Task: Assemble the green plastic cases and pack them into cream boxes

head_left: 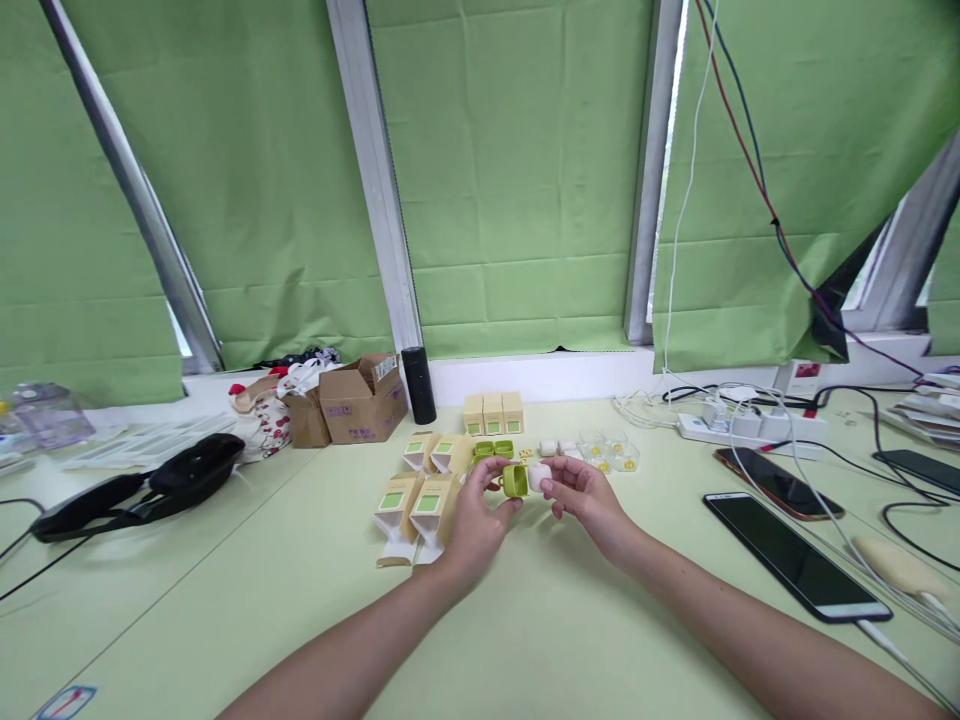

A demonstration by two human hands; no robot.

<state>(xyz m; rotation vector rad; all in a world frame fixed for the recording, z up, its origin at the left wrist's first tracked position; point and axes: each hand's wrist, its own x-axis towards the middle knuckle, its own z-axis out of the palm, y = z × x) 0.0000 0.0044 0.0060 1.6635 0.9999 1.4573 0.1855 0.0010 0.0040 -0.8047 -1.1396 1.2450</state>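
My left hand is closed on a small olive-green cup, its opening tilted toward me. Right beside it, my right hand pinches a small white rounded piece; whether the two touch I cannot tell. Behind my hands stand several more green cups, partly covered by my fingers. White pieces like the held one lie just beyond my right hand, beside clear round containers with yellow centres. Left of my left hand, several small beige boxes with green labels lie with their flaps open.
Several upright beige boxes stand at the back near a black cylinder and a cardboard carton. At right are two phones, a power strip and loose cables. A black strapped device lies at left.
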